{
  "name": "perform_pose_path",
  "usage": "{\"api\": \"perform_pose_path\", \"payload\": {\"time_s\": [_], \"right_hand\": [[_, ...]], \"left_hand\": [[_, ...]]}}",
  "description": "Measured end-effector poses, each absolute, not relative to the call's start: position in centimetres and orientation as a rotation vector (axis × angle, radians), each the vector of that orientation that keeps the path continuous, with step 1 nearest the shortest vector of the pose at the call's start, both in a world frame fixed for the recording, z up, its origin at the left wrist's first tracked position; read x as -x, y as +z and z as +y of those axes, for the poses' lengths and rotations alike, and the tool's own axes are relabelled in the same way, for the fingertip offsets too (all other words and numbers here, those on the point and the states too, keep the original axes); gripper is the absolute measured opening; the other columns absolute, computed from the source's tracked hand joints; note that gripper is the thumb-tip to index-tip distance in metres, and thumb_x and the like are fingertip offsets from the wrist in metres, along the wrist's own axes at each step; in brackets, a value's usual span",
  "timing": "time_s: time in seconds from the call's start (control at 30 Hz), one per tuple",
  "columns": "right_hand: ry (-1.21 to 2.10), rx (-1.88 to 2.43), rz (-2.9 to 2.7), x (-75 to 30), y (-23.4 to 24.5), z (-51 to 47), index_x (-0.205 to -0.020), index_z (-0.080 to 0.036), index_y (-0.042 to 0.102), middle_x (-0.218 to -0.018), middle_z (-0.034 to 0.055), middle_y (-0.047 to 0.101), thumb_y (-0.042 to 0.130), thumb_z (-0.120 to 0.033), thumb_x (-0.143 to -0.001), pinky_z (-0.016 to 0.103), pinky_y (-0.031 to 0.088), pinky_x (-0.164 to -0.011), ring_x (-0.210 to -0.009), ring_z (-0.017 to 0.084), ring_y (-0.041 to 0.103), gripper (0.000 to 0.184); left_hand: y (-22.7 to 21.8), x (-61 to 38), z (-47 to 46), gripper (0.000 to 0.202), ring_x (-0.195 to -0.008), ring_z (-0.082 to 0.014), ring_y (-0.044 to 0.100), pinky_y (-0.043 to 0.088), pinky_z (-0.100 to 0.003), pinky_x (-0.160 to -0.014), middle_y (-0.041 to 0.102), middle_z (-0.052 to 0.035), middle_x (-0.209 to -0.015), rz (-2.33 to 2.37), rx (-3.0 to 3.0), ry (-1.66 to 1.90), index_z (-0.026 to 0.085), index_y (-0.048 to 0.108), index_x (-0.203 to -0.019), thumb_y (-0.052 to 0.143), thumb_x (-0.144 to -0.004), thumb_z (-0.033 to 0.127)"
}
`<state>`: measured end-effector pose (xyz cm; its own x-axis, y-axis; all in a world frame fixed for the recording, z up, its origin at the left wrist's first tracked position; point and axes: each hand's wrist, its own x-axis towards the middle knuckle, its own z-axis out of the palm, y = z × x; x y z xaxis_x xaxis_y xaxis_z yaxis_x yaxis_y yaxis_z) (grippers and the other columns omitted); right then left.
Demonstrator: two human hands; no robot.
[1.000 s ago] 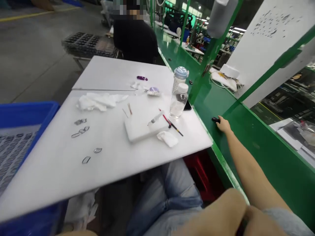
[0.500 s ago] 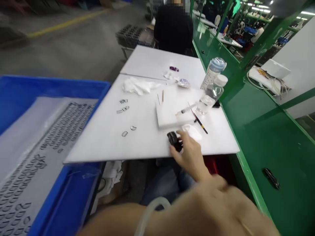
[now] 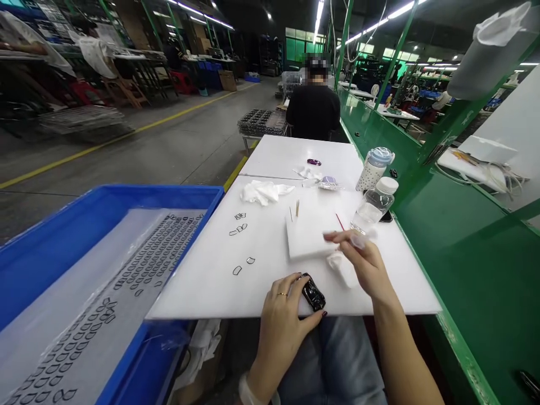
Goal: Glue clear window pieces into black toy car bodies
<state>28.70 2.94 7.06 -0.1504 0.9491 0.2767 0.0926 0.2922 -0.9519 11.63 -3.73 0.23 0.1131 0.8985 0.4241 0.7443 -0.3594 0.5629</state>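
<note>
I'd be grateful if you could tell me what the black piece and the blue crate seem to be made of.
The black piece in the left hand looks like glossy plastic, given its sharp highlights, though lacquered metal is possible. The blue crate looks like moulded plastic, with a thick, smooth, semi-matte rim.

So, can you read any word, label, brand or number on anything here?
No text can be read. The clear bottle and the dotted bottle show no legible label, and the glossy black object at the left hand shows no marks I can make out.
</note>
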Motion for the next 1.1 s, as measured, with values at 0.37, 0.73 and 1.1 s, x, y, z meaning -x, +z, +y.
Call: {"api": "perform_pose_path", "payload": {"time_s": [0.37, 0.73, 1.1], "right_hand": [[1.501, 0.450, -0.900, -26.0, 6.1, -0.7, -0.046, -0.022, 0.025, -0.043, -0.0040, 0.018, 0.015, -0.089, -0.074, 0.031, 0.026, -0.048, -0.043, 0.012, 0.022, 0.073], [1.602, 0.335, -0.748, -25.2, 5.6, -1.2, -0.045, -0.021, 0.023, -0.041, -0.0054, 0.012, 0.029, -0.078, -0.077, 0.029, 0.017, -0.045, -0.042, 0.010, 0.014, 0.066], [1.584, 0.341, -0.795, -25.0, 5.5, -1.2, -0.046, -0.021, 0.024, -0.041, -0.0050, 0.012, 0.026, -0.079, -0.077, 0.029, 0.019, -0.046, -0.042, 0.010, 0.016, 0.066]], "left_hand": [[1.7, -11.5, -2.7, 0.050, -0.098, -0.0289, 0.063, 0.050, -0.048, -0.085, 0.071, -0.0049, -0.108, 1.495, -1.998, 1.013, 0.022, 0.070, -0.104, 0.070, -0.054, 0.018], [1.8, -11.5, -2.9, 0.052, -0.099, -0.0287, 0.063, 0.050, -0.048, -0.085, 0.071, -0.0046, -0.108, 1.516, -1.956, 1.015, 0.022, 0.072, -0.105, 0.069, -0.053, 0.019], [1.6, -11.5, -2.7, 0.052, -0.098, -0.0285, 0.063, 0.050, -0.048, -0.085, 0.071, -0.0042, -0.109, 1.531, -1.961, 1.006, 0.023, 0.072, -0.104, 0.069, -0.053, 0.020]]}}
